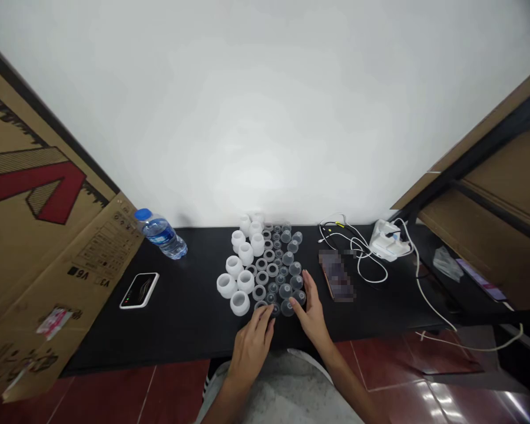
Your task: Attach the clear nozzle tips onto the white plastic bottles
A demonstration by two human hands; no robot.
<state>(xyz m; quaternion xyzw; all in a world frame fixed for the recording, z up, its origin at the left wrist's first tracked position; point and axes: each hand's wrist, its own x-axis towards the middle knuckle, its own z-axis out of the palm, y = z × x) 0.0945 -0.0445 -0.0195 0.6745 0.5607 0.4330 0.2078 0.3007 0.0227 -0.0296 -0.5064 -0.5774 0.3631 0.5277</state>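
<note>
On the black table (pixel 189 318) stand rows of small parts: white round cups (pixel 239 303) on the left, greyish rings (pixel 261 278) in the middle and clear domed caps (pixel 287 290) on the right. My left hand (pixel 252 343) rests at the near end of the rows, fingers together, their tips touching the nearest ring or cap. My right hand (pixel 311 312) lies beside the clear caps, fingertips against the nearest ones. What, if anything, each hand pinches is too small to make out.
A water bottle (pixel 161 234) lies at the back left and a small white-edged device (pixel 139 290) nearer. A phone (pixel 337 278), white cables (pixel 362 253) and a charger (pixel 386 240) sit to the right. Cardboard panels (pixel 35 235) flank both sides.
</note>
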